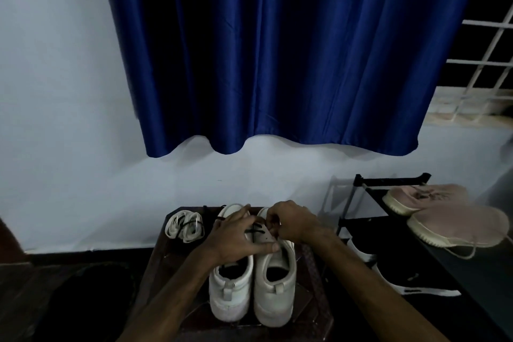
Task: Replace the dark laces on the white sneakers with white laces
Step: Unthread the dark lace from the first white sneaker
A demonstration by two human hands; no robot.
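Showing a dim room from the head view, with a blue curtain [277, 50] hanging against a pale wall [55, 91] and a white window grille [488, 58] at the upper right. To the right of the work area stands a black shoe rack [388, 181]. Two pink sneakers [427, 197] lie on its top shelf, and black shoes [402, 266] with white trim sit on the shelf below; their number cannot be told.

Two white sneakers stand side by side, touching, on a small dark wooden counter [163, 258], heels toward the viewer. These are the left sneaker [230, 294] and the right sneaker [274, 297]. Both hands cover the lacing areas, so most of the eyelets are hidden. A short run of dark lace [256, 230] shows on the right sneaker between the hands. One bundle of white laces [185, 225] lies at the back left of the counter, just beside the left sneaker's toe.

The left hand [236, 236] lies flat across the left sneaker, fingers straight, its thumb reaching onto the tongue of the right sneaker. The right hand [294, 221] is over the right sneaker's forefoot, fingers curled and pinched together at the dark lace.
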